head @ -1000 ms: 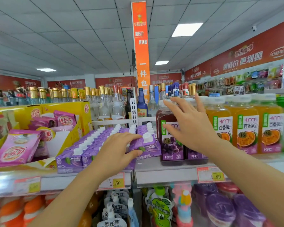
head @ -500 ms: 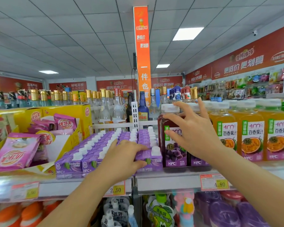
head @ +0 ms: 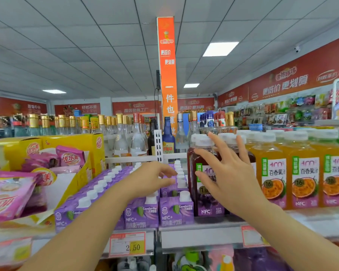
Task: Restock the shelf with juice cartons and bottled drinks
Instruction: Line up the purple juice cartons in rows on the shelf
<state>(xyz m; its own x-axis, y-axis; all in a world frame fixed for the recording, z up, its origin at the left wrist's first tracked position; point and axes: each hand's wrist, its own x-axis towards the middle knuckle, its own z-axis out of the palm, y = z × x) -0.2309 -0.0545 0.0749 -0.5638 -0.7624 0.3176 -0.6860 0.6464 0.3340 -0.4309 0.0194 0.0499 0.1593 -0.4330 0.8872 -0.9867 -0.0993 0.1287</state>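
Left hand (head: pixel 150 179) and right hand (head: pixel 230 174) reach out above the shelf (head: pixel 200 234), whose edge runs beneath both forearms. Left of the left hand sits a yellow display box (head: pixel 80 145) of pink sachets. Right of the right hand stands a row of orange juice bottles (head: pixel 270 184), touching side by side. Under the left hand's relaxed, straight fingers lie the white caps of the purple juice cartons (head: pixel 141 214), packed in rows. The right hand is spread wide across the front of the dark grape juice bottle (head: pixel 204 202), which stands just beside the cartons. Below the left forearm hangs a price tag (head: pixel 127 245).
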